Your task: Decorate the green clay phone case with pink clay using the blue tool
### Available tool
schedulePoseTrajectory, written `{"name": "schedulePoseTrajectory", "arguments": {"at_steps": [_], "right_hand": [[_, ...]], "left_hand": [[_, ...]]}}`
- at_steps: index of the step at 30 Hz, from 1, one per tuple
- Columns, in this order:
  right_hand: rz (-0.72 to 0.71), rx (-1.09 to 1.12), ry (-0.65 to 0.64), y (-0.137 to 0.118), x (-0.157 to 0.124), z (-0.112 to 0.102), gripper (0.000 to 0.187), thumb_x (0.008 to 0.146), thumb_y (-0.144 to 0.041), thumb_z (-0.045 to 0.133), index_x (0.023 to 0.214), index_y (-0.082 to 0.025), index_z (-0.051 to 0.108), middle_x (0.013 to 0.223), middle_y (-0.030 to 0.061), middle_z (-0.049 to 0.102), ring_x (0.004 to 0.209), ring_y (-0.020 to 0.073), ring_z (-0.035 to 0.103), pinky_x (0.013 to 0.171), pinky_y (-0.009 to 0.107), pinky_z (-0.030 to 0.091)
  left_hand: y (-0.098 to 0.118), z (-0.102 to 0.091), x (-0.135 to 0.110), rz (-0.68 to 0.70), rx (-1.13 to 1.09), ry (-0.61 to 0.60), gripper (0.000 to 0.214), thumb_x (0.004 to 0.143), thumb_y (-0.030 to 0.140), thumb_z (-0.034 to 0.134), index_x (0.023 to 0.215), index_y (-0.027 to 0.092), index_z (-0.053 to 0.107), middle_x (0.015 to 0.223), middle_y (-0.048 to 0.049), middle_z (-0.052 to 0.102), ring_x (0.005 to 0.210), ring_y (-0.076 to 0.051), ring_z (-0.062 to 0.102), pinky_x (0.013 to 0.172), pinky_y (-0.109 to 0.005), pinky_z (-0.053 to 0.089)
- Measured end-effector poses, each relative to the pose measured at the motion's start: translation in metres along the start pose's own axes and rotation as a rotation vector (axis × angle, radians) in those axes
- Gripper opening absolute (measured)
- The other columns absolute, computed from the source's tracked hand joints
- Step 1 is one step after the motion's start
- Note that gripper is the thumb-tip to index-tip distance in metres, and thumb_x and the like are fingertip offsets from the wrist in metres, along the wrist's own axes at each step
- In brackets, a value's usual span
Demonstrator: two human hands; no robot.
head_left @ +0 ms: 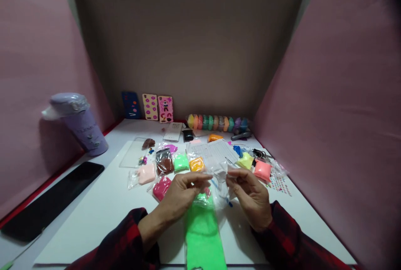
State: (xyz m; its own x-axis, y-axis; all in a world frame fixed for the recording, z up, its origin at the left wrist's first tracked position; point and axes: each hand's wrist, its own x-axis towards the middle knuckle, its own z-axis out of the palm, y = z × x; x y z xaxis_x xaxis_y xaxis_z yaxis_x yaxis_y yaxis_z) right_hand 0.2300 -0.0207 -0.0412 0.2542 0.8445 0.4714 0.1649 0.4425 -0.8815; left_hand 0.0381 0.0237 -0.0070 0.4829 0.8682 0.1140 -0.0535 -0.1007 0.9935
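Note:
My left hand [183, 192] and my right hand [249, 194] meet over the white table, fingers pinched on a clear plastic bag [219, 176] held between them. What is inside the bag is too small to make out. Below the hands lies a bright green slab [203, 232] running toward me. Just beyond my hands lie small bags of coloured clay: magenta [161, 187], pale pink [146, 174], brown [164, 163], green [181, 162], orange [196, 164], yellow [246, 161] and coral [262, 170].
A purple tumbler [79, 121] stands at the left, a black slab [53, 199] lies in front of it. Phone cases [156, 107] and a row of coloured clay tubs [217, 123] line the back wall. A printed sheet [214, 151] and a clear case [134, 152] lie mid-table.

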Motion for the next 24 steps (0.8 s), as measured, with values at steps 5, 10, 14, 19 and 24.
{"name": "schedulePoseTrajectory", "arguments": {"at_steps": [5,10,14,19,24], "right_hand": [[0.054,0.030,-0.034,-0.002,-0.002,0.000,0.017,0.084,-0.027,0.067,0.099,-0.023,0.060,0.079,0.0006,0.064,0.071,0.0145,0.061,0.065,0.026,0.049],[0.258,0.258,-0.109,-0.011,0.005,0.003,0.055,0.080,-0.036,0.072,0.125,-0.027,0.042,0.081,-0.0012,0.063,0.063,0.0138,0.058,0.054,0.024,0.045],[0.330,0.238,-0.197,-0.012,0.008,0.003,0.029,0.075,-0.040,0.075,0.088,-0.018,0.062,0.063,-0.0036,0.055,0.050,0.0084,0.043,0.046,0.020,0.033],[0.344,0.186,-0.182,-0.011,0.004,0.002,0.031,0.075,-0.042,0.074,0.069,-0.017,0.057,0.054,-0.0054,0.046,0.048,0.0078,0.039,0.045,0.021,0.031],[0.325,0.164,-0.167,-0.008,0.003,0.002,0.030,0.078,-0.044,0.070,0.072,-0.018,0.056,0.054,-0.0052,0.048,0.046,0.0091,0.042,0.046,0.022,0.035]], "left_hand": [[-0.005,0.000,-0.001,0.091,0.059,0.140,0.012,0.072,0.023,0.069,0.079,0.022,0.079,0.082,-0.0065,0.068,0.080,-0.020,0.061,0.076,-0.033,0.045],[-0.013,-0.001,0.000,0.179,0.058,0.143,0.024,0.074,0.020,0.066,0.093,0.027,0.078,0.072,-0.0007,0.055,0.070,-0.014,0.050,0.067,-0.027,0.039],[-0.016,-0.001,-0.001,0.187,0.036,0.123,0.022,0.074,0.020,0.070,0.093,0.029,0.077,0.071,0.0006,0.054,0.068,-0.014,0.049,0.066,-0.026,0.038],[-0.008,-0.003,-0.005,0.183,0.155,0.068,0.018,0.080,0.037,0.069,0.071,0.024,0.078,0.075,-0.0032,0.059,0.077,-0.018,0.054,0.074,-0.030,0.041],[-0.001,0.000,-0.010,0.235,0.206,-0.006,0.028,0.094,0.038,0.050,0.105,0.027,0.074,0.097,-0.0060,0.066,0.098,-0.021,0.057,0.091,-0.036,0.042]]}}
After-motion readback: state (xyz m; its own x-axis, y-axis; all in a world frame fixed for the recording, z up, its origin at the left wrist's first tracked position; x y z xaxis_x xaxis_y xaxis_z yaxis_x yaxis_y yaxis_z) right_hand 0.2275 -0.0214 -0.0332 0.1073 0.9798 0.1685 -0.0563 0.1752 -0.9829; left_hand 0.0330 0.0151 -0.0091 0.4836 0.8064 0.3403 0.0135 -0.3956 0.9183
